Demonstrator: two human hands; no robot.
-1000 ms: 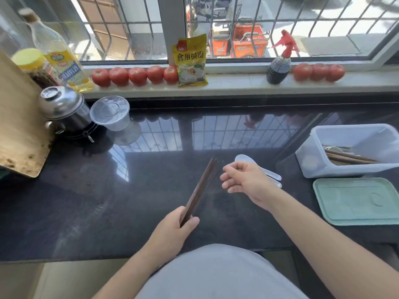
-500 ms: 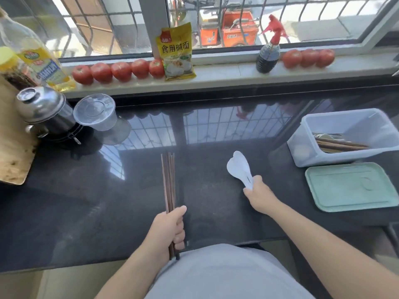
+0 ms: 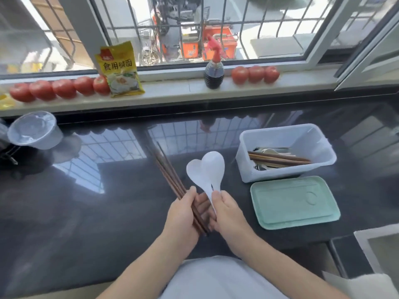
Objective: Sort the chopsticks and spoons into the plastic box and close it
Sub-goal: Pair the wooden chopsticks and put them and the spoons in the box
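My left hand (image 3: 183,214) grips a bundle of dark brown chopsticks (image 3: 167,169) that points away to the upper left over the black counter. Right beside it, my right hand (image 3: 228,214) pinches the handles of two white plastic spoons (image 3: 206,169), their bowls fanned upward. The two hands touch at the fingers. To the right stands the open white plastic box (image 3: 319,137), with chopsticks and spoons lying inside it. Its pale green lid (image 3: 294,201) lies flat on the counter just in front of the box.
On the windowsill stand rows of tomatoes (image 3: 58,89), a yellow packet (image 3: 119,70) and a dark spray bottle (image 3: 213,72). A clear lidded tub (image 3: 34,130) sits at the far left of the counter (image 3: 86,212). A white sink edge (image 3: 375,238) shows at lower right.
My right hand picked the two white spoons off the counter and brought them next to my left hand. The chopstick bundle swung from pointing right to pointing upper left.
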